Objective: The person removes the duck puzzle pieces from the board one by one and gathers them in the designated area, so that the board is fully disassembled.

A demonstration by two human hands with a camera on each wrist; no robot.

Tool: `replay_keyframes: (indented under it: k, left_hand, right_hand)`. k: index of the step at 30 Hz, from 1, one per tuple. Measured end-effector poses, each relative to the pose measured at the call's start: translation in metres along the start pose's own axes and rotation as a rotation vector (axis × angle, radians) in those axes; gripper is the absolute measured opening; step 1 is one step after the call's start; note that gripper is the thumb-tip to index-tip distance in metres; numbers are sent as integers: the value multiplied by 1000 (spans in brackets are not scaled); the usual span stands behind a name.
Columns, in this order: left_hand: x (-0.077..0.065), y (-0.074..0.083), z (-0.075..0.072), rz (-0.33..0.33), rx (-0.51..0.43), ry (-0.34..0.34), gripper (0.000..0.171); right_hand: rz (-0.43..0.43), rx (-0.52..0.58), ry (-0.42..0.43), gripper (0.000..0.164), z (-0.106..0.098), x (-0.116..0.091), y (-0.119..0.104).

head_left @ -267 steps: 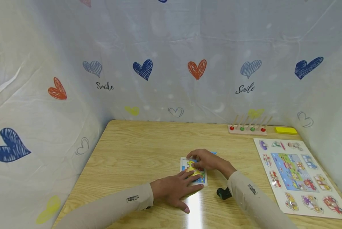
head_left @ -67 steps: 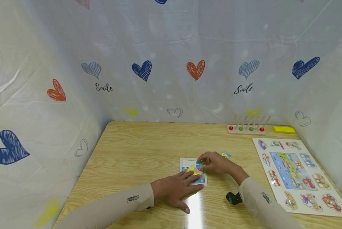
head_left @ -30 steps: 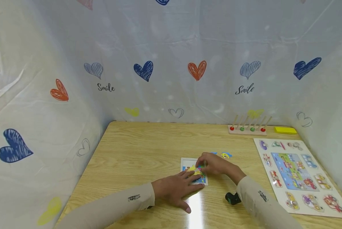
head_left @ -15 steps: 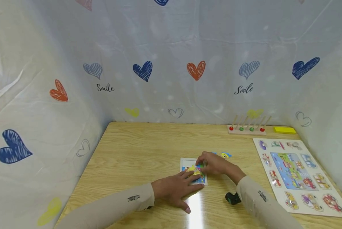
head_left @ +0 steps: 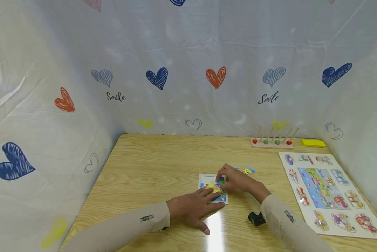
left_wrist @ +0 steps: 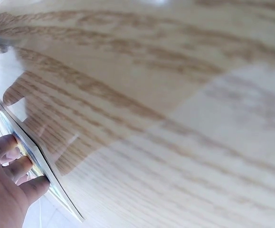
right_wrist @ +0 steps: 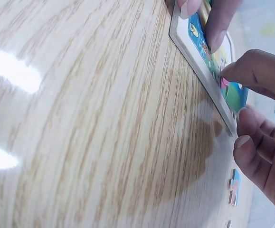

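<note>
A small jigsaw puzzle in a white tray lies on the wooden table in the head view. My left hand rests across its lower part, fingers straight and spread, hiding some of the picture. At the tray's upper right corner, my right hand pinches a green and blue puzzle piece between thumb and fingers. In the right wrist view this piece looks slightly tilted above the tray. White backing shows at the tray's upper left. Behind the right hand lies a loose yellow-and-blue puzzle piece, with a bit of blue beside it.
To the right lies a large peg puzzle board with vehicle pictures. A wooden peg stand with red and green beads and a yellow block sit along the back edge. A curtain with hearts encloses the table.
Seconds ago my right hand was over the puzzle's upper left part; it has since moved to the upper right corner. Lately its fingers have risen slightly. My left hand has stayed in place.
</note>
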State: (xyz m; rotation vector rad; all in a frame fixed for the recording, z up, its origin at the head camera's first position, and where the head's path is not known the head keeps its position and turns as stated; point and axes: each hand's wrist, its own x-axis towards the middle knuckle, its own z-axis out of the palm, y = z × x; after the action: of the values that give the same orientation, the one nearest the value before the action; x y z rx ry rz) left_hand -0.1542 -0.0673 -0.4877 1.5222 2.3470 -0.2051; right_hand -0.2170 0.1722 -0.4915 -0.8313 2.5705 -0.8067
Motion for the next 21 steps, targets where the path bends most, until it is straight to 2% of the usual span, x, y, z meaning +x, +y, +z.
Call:
replay_keyframes:
  k: [7, 14, 21]
  left_hand:
    - [0, 0, 0, 0, -1, 10, 95]
    - [0, 0, 1, -2, -2, 18, 95]
    - [0, 0, -1, -4, -10, 7, 95]
  right_hand:
    - [-33, -9, -9, 19, -3, 0, 0]
    - [-39, -22, 0, 38, -7, 2, 0]
    - [-71, -9, 8, 26, -6, 2, 2]
